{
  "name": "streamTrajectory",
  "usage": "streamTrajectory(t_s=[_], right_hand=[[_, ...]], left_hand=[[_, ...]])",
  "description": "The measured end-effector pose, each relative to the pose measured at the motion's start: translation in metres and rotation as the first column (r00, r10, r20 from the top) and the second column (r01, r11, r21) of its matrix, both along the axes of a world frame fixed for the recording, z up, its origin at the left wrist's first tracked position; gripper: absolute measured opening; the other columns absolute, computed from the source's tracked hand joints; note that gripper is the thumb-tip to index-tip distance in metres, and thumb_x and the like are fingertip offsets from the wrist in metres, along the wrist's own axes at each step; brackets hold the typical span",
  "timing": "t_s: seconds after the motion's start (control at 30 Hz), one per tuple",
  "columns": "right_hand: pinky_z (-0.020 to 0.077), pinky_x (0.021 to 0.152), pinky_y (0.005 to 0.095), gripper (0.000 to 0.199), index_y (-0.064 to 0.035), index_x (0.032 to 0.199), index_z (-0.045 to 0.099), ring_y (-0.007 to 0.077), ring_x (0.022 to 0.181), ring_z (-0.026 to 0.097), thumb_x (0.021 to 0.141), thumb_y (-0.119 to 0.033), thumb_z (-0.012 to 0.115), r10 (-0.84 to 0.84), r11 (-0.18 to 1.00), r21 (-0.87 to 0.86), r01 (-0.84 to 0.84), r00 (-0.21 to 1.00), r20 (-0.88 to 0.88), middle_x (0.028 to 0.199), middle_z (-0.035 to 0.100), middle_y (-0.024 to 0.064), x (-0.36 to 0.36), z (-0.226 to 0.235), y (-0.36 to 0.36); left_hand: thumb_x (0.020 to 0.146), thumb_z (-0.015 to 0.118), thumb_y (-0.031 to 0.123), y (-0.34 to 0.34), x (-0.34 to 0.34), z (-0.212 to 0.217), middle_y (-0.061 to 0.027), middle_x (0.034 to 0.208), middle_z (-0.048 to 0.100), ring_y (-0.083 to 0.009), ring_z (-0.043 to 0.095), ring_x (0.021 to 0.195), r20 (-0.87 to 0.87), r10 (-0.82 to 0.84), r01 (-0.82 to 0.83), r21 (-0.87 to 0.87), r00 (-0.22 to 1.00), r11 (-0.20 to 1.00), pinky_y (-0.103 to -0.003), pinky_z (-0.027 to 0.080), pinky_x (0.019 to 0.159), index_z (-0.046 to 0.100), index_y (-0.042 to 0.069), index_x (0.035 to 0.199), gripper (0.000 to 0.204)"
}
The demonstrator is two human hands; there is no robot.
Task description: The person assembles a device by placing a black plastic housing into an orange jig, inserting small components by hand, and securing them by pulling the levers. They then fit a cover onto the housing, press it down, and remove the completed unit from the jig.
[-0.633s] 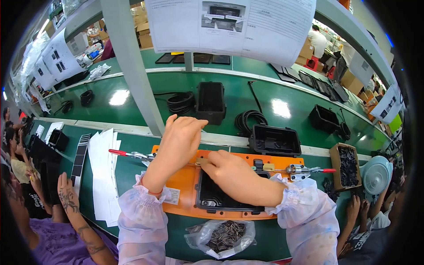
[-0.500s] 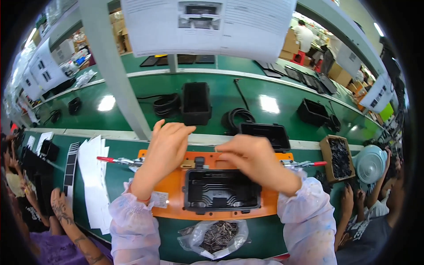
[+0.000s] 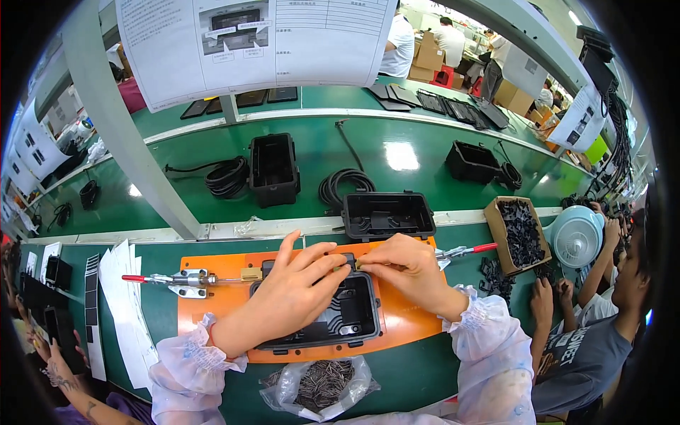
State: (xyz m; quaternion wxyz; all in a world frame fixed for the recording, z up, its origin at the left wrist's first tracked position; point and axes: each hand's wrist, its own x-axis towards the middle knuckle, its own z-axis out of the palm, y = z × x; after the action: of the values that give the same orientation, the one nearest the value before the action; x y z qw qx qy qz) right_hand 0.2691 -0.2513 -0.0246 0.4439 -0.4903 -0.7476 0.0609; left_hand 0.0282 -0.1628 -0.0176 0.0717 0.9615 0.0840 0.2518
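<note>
A black plastic box with an open top sits on the orange fixture plate in front of me. My left hand reaches across the box with its fingers spread, fingertips close to a small black part at the far edge. My right hand is closed in a pinch at that same edge, beside the left fingertips. What the pinch holds is hidden. A toggle clamp with a red handle and a brass-coloured block is fixed at the plate's left; another clamp is at its right.
Near me lies a plastic bag of metal pins. A carton of black parts and a pale fan stand at right. Beyond are black boxes and coiled cables. Paper sheets lie left. Co-workers sit on both sides.
My view has shifted, so the bench stands further left in the picture. Both hands have come down and together at the box's far edge; the left has moved over the box.
</note>
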Motion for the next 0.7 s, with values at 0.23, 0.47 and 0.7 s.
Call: streamTrajectory(t_s=[0.23,0.47,0.7], right_hand=[[0.0582,0.073,0.0346,0.038,0.0015,0.114,0.072,0.0267,0.097,0.073,0.076,-0.003,0.072,-0.146,0.948,0.316,-0.035,0.834,0.533,0.104,0.076,0.0109,-0.005,0.007,-0.019],[0.0581,0.085,0.0427,0.029,0.0007,0.113,0.072,0.0322,0.099,0.072,0.084,0.000,0.069,-0.375,0.914,0.314,0.258,0.832,0.409,0.110,0.074,0.0157,0.034,0.023,-0.048],[0.0530,0.067,0.0349,0.019,0.0010,0.109,0.071,0.0271,0.074,0.070,0.099,-0.014,0.068,-0.795,0.539,0.018,0.842,0.502,0.342,0.096,0.072,0.0158,0.122,0.009,-0.111]], left_hand=[[0.084,0.073,0.009,0.001,0.005,-0.003,-0.0079,0.124,0.065,-0.0269,0.056,0.129,0.018,-0.029,0.029,-0.021,0.999,0.999,-0.061,0.034,0.114,0.069,0.004,0.124,0.041],[0.085,0.072,0.011,-0.002,0.004,-0.008,-0.0082,0.122,0.067,-0.0242,0.059,0.125,-0.015,-0.023,0.023,0.042,1.000,0.999,-0.061,0.034,0.116,0.068,0.001,0.123,0.040],[0.088,0.067,0.009,-0.004,0.008,-0.001,-0.0081,0.121,0.067,-0.0227,0.061,0.124,-0.013,-0.035,0.035,0.030,0.999,0.999,-0.062,0.033,0.116,0.069,0.001,0.122,0.035]])
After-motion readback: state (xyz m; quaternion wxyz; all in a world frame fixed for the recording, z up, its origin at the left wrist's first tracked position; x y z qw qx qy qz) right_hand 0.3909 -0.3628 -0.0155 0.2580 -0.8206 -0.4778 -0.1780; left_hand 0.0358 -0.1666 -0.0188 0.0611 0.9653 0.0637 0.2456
